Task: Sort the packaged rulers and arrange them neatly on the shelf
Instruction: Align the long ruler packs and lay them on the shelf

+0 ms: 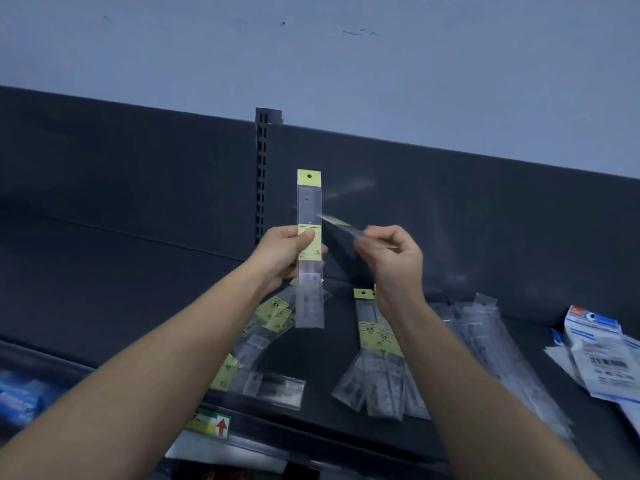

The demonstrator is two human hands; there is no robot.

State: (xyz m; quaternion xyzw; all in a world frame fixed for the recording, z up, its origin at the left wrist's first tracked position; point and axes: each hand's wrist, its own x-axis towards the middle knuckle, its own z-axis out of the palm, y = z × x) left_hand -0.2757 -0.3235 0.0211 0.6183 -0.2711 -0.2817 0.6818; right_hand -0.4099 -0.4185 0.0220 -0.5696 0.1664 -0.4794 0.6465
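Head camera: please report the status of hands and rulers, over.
Left hand grips first ruler pack, upright. Right hand pinches second ruler pack, tilted, blurred. Loose ruler piles lie fanned on shelf below.

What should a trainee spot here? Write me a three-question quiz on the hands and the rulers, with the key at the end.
1. True or false: the left hand holds a packaged ruler upright above the shelf.
2. Multiple choice: the right hand pinches A) a second, tilted ruler pack; B) a pair of scissors; C) nothing.
3. Fill in: the number of ruler packs held off the shelf is ___.
Key: 1 true; 2 A; 3 two.
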